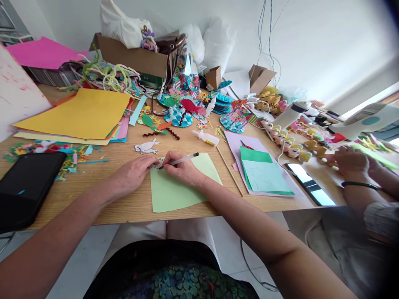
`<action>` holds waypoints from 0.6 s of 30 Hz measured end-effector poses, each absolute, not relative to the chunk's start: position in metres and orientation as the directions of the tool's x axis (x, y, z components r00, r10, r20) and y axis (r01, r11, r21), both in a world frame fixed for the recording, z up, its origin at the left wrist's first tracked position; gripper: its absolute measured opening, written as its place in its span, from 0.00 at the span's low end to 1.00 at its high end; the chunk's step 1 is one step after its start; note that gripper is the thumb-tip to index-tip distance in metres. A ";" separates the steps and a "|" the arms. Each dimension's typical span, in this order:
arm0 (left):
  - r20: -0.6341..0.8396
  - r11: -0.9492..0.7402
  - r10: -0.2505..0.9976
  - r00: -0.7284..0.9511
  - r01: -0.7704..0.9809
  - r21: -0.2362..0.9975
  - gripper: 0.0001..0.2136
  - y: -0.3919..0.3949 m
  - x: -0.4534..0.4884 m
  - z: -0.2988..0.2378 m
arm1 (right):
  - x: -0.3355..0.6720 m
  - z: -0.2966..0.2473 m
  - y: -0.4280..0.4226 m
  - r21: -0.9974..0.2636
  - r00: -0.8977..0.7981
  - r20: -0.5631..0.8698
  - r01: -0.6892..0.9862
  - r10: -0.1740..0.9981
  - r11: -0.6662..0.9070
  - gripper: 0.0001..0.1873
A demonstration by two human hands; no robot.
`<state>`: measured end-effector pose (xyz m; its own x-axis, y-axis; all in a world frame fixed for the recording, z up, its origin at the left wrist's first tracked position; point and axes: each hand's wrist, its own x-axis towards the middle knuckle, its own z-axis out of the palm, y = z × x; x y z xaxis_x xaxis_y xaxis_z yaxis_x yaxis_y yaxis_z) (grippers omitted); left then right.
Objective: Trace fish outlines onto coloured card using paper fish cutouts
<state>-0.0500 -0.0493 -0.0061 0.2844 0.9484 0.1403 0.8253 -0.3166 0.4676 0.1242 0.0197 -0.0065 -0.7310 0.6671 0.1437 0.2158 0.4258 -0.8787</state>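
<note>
The right hand (183,171) is closed around a pen (180,160), whose tip points left onto a small paper piece (160,160) at the far left corner of the light green sheet (174,193), which lies at the near table edge. The left hand (134,170) lies knuckles up just left of the pen tip, its fingertips on that piece; whether they pinch it or only press it down cannot be told. Just beyond the hands lies a white turtle cut-out (146,147), with a glue bottle (205,138) farther right.
</note>
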 end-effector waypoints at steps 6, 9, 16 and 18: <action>0.137 -0.336 0.941 0.309 0.817 0.468 0.14 -0.047 -0.053 -0.008 | 0.124 -0.008 0.019 -0.861 -0.745 0.160 0.215 0.647 0.460 0.02; 0.143 -0.341 0.940 0.311 0.816 0.467 0.14 -0.047 -0.053 -0.009 | 0.124 -0.009 0.018 -0.854 -0.745 0.154 0.230 0.649 0.467 0.02; 0.137 -0.342 0.939 0.315 0.821 0.457 0.14 -0.046 -0.054 -0.007 | 0.122 -0.009 0.019 -0.856 -0.761 0.129 0.239 0.636 0.459 0.00; 0.139 -0.338 0.941 0.309 0.826 0.451 0.14 -0.046 -0.053 -0.007 | 0.121 -0.008 0.020 -0.852 -0.764 0.132 0.238 0.631 0.467 0.00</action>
<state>-0.0530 -0.0462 -0.0071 0.3094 0.9407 0.1392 0.8258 -0.3383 0.4513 0.1212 0.0197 -0.0082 -0.7642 0.6313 0.1324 0.2381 0.4669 -0.8517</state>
